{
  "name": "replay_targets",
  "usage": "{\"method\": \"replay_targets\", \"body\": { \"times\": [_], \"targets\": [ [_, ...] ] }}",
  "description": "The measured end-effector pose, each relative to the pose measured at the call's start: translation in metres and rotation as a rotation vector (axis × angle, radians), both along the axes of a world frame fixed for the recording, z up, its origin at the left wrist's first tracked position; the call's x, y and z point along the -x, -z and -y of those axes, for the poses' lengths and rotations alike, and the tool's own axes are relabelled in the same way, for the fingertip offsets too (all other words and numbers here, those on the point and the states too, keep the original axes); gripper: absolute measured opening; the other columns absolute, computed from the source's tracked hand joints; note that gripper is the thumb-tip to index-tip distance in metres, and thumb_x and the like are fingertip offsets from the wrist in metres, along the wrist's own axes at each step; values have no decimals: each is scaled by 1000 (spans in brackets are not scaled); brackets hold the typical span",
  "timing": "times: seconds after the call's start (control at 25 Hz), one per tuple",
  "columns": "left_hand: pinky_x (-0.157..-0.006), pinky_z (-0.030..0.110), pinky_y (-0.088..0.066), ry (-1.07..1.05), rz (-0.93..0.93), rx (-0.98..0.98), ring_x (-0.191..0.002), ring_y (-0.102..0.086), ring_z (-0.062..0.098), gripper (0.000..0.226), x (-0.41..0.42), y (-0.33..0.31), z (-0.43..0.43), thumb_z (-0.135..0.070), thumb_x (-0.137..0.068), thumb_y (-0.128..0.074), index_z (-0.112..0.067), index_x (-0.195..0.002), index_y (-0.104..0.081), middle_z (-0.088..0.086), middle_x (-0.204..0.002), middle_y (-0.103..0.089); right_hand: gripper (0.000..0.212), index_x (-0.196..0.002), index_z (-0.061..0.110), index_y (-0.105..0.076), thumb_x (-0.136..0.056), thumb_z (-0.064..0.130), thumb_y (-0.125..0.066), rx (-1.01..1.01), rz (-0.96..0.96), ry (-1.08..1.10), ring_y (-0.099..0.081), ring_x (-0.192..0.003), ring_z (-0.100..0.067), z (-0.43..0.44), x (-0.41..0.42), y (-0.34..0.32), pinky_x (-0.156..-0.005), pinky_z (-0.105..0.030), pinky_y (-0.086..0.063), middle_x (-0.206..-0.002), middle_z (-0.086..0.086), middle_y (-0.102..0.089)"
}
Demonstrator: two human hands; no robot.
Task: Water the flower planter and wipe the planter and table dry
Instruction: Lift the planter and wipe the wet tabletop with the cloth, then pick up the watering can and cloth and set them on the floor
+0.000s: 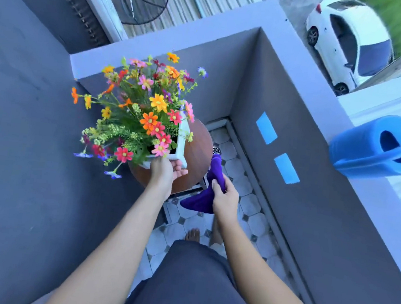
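**Bare arms, dark grey lower garment, bare feet**

From my feed I see both forearms uncovered all the way up to the bottom edge of the view: no sleeves, no watch, no bands. The left hand [165,173] and the right hand [225,196] carry no gloves and no rings that I can make out. Below them a plain dark grey garment [190,282] fills the lower middle of the view; it may be shorts or a skirt, the wide-angle lens does not let me say which. It has no print or seam showing. A bare foot [193,235] shows past its hem, toes uncovered.
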State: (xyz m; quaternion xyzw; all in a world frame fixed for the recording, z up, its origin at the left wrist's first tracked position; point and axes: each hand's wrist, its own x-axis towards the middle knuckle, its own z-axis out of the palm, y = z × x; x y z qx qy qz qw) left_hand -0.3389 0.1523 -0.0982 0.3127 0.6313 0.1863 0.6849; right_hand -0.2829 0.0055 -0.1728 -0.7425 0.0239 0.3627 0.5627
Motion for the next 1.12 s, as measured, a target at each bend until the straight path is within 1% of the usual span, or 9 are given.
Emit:
{"method": "replay_targets", "body": {
  "times": [0.08, 0.24, 0.48, 0.68, 0.76, 0.84, 0.96, 1.04, 1.12],
  "targets": [
    [-54, 31, -52, -48, -16, 1, -55, -42, 17, 36, -5, 9, 7, -9, -100, -25, -6, -82, -56, 10, -65, -48, 32, -114, 33, -71, -99, 7, -59, -38, 8, -20, -66, -78, 0, 13, -1, -7, -74, -12, -51, -91, 19, -76],
    [-57, 28, -49, -106, -48, 14, -56, -44, 15, 31, -21, 28, 19, -12, -99, -24, -4, -95, -54, 7, -69, -48, 30, -115, 35, -73, -98, 12, -61, -26, 6, -2, -67, -83, -12, 42, -5, -19, -82, -31, -54, -100, 3, -77],
    [-56, 28, -49, -110, 25, 85, -60, -50, 17, 31, -43, 39, 30, -28, -101, -30, -6, -91, -48, 6, -74, -47, 31, -118, 32, -72, -98, 12, -59, 9, 52, 28, -67, -89, -22, 86, -23, -35, -89, -44, -56, -102, -6, -77],
    [-49, 26, -44, 47, -18, 95, -61, -51, 15, 39, -38, 43, 43, -37, -103, -26, -10, -113, -51, 7, -93, -57, 31, -118, 33, -72, -99, 12, -60, -40, 121, 119, -69, -88, -21, 108, -39, -64, -89, -40, -56, -100, -5, -78],
    [-49, 29, -41, 140, -33, 79, -60, -50, 17, 37, -42, 38, 57, -42, -101, -31, -11, -107, -50, 9, -92, -55, 30, -118, 32, -72, -99, 12, -60, -77, 131, 148, -69, -86, -16, 113, -42, -77, -85, -35, -57, -97, -3, -78],
    [-47, 30, -38, 295, -65, 80, -55, -47, 19, 37, -48, 31, 79, -43, -98, -40, -8, -96, -50, 9, -77, -53, 29, -120, 27, -72, -99, 10, -61, -106, 156, 172, -69, -84, -11, 118, -45, -93, -81, -26, -56, -97, 4, -78],
    [-44, 25, -33, 555, -78, -22, -47, -42, 17, 24, -65, -1, 120, -27, -93, -47, -6, -85, -54, 5, -65, -52, 27, -122, 20, -71, -99, 10, -63, -148, 222, 214, -70, -87, -5, 138, -57, -123, -81, -20, -53, -109, 1, -78],
    [-44, 25, -32, 617, 11, -165, -47, -42, 16, 20, -82, -42, 141, -24, -93, -49, -9, -80, -53, 2, -65, -53, 26, -123, 19, -71, -99, 11, -64, -168, 279, 241, -72, -92, -6, 158, -70, -146, -83, -20, -55, -111, 1, -78],
    [-42, 23, -28, 597, 189, -222, -41, -38, 12, 21, -106, -90, 165, -22, -94, -50, -10, -76, -49, 0, -62, -50, 24, -121, 21, -72, -98, 16, -66, -159, 347, 278, -73, -100, -16, 186, -89, -170, -89, -29, -57, -111, 0, -78]
  ]
}}
